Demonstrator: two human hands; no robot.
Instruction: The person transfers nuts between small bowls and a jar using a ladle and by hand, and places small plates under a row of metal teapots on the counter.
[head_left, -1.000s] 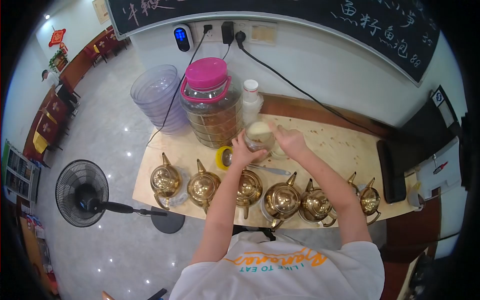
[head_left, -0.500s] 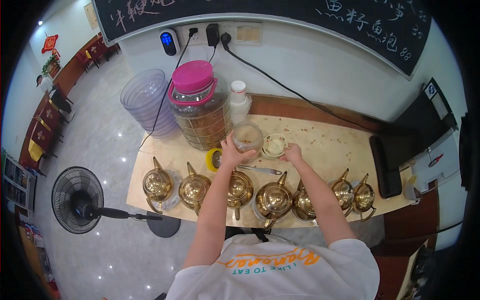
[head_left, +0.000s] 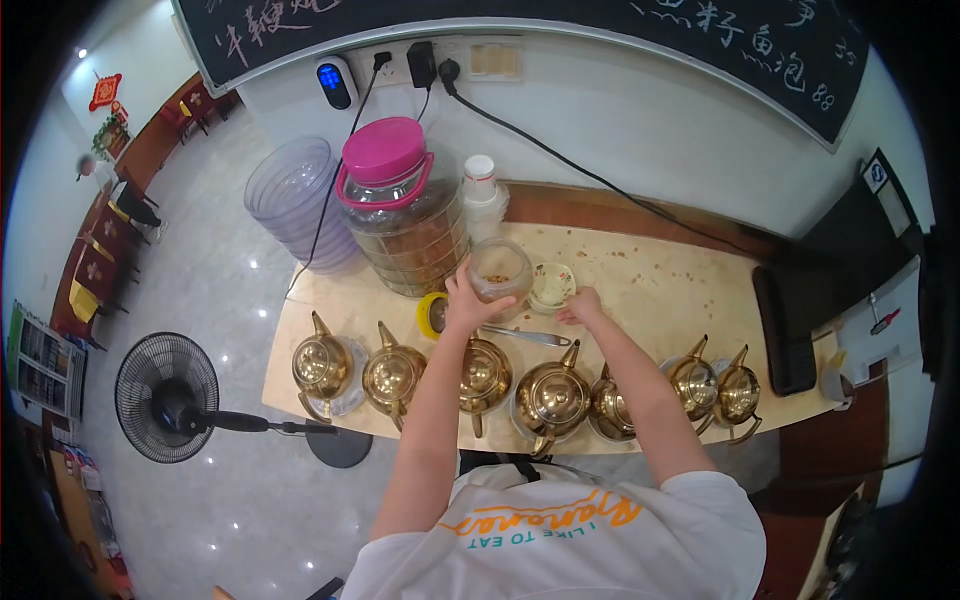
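My left hand is closed around the side of a clear round jar, tilted so its wide mouth faces up toward me. Some brown bits lie inside it. A pale small bowl with a floral pattern is just right of the jar, apparently stacked on another. Right at the near edge of this bowl is my right hand, fingers bent and partly hidden, so its grip is unclear. Between my hands a metal utensil lies on the table. A yellow lid rests beside my left wrist.
Several brass teapots line the table's near edge under my forearms. Behind the jar stand a large pink-lidded container, stacked clear tubs and cups. Crumbs lie scattered at the right. A fan is on the floor.
My right hand has shifted slightly left and in against the small bowl's near edge. The bowl sits a little farther back. My left hand keeps the jar, now tilted slightly more open toward me.
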